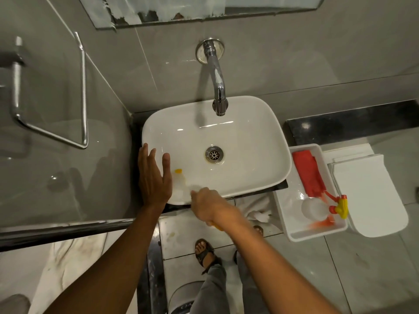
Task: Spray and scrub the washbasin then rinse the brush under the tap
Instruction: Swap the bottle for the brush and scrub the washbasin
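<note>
Below, a glossy white ceramic washbasin point(238, 137), a rounded rectangle, sits on a dark polished stone table point(340, 125), with a round metal drain point(214, 154) ringed by faint yellowish staining. A curved chrome tap point(218, 87) comes out of the grey tiled wall and ends over the back of the bowl; no water can be seen running. The left hand point(152, 177) lies flat on the near left rim, fingers spread, its grip wide and holding nothing. The right hand point(205, 206) is closed at the near rim over a brush point(181, 184) that is motion-blurred: a pale, whitish smear with a small yellow-orange tip reaches into the bowl's near left corner, and a bit of yellow handle shows under the wrist. To the right, a white plastic tray point(285, 214), rectangular with rounded corners, holds a folded red cloth point(308, 175) and a clear spray bottle point(317, 209) lying on its side with a red and yellow trigger head. A white toilet lid point(374, 196) is beside the tray. Smooth grey tiles cover the floor; a foot in a dark sandal point(204, 251) stands there. A round bin point(181, 300) below bears letters too small to read.
</note>
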`<act>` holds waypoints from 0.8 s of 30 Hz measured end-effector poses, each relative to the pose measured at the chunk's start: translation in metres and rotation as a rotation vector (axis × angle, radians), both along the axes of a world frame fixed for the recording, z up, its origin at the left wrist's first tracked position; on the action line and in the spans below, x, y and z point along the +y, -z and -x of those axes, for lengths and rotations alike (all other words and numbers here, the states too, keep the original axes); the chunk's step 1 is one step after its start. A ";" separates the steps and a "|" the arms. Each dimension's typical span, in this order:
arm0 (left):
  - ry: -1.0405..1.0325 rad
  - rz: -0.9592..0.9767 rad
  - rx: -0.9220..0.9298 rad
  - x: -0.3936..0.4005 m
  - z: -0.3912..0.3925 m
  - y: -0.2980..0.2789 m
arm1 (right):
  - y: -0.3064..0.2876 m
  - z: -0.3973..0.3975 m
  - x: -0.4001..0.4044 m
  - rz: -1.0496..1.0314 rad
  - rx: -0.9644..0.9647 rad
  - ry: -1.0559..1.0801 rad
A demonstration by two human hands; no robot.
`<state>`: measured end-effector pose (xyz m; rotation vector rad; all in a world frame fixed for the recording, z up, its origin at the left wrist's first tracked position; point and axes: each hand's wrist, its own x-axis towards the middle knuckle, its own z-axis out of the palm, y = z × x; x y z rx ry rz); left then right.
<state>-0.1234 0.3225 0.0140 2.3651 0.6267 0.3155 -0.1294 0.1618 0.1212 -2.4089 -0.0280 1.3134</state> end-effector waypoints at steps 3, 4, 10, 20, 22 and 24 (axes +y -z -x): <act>-0.003 -0.004 -0.019 -0.001 0.000 0.000 | 0.017 -0.014 0.037 -0.028 -0.115 0.175; -0.008 0.000 -0.018 -0.001 0.000 0.000 | 0.023 -0.024 0.038 -0.046 -0.154 0.243; -0.002 -0.003 -0.033 0.001 -0.001 0.004 | 0.040 -0.111 -0.031 0.070 -0.375 0.440; -0.005 0.009 -0.014 0.001 0.001 0.002 | 0.015 -0.013 -0.137 0.304 -0.192 0.051; -0.005 0.023 -0.009 -0.001 0.002 -0.002 | 0.000 0.006 -0.123 0.197 -0.142 0.089; 0.012 0.035 0.009 -0.002 0.004 -0.009 | -0.012 0.016 -0.101 0.092 -0.096 0.108</act>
